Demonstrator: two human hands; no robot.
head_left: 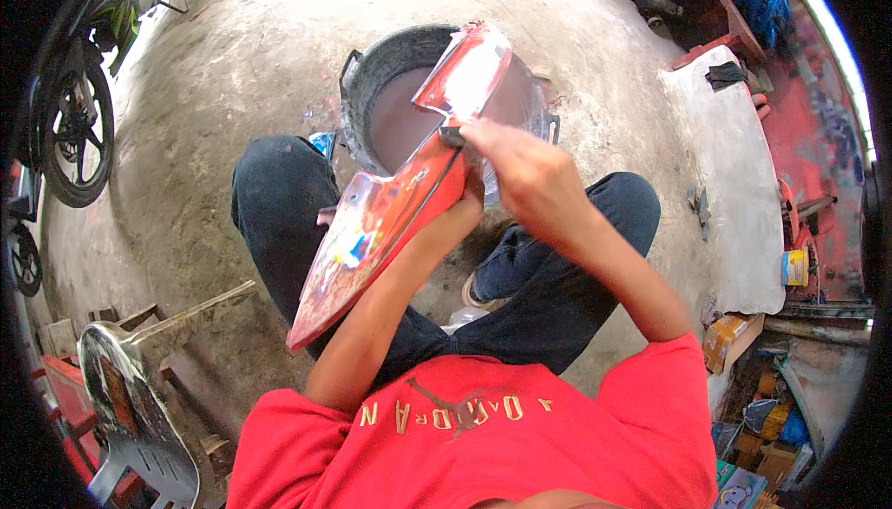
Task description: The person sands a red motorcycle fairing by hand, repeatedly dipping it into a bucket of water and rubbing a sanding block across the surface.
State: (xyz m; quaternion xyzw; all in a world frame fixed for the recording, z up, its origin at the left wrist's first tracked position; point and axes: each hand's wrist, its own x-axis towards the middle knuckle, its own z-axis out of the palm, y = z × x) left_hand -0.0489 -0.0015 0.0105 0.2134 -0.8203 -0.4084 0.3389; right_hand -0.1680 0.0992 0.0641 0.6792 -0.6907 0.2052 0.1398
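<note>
A long red motorcycle body panel (409,184), with pale and multicoloured patches, slants across my lap and over a dark round tub (358,105). Greyish-pink water lies in the tub. My left hand (465,207) supports the panel from its right side and underneath, its fingers mostly hidden behind it. Pressed on the narrow middle of the panel is a small dark piece, perhaps sandpaper (452,136), pinched in the fingers of my right hand (530,163). The panel's pointed lower end rests near my left forearm, above my left thigh.
The tub stands on the concrete floor (204,100) between my knees. Parked motorcycles (79,128) line the left side. A worn metal chair (139,407) is at lower left. On the right are a pale slab (734,184), a yellow-and-blue can (794,267) and cardboard boxes (732,342).
</note>
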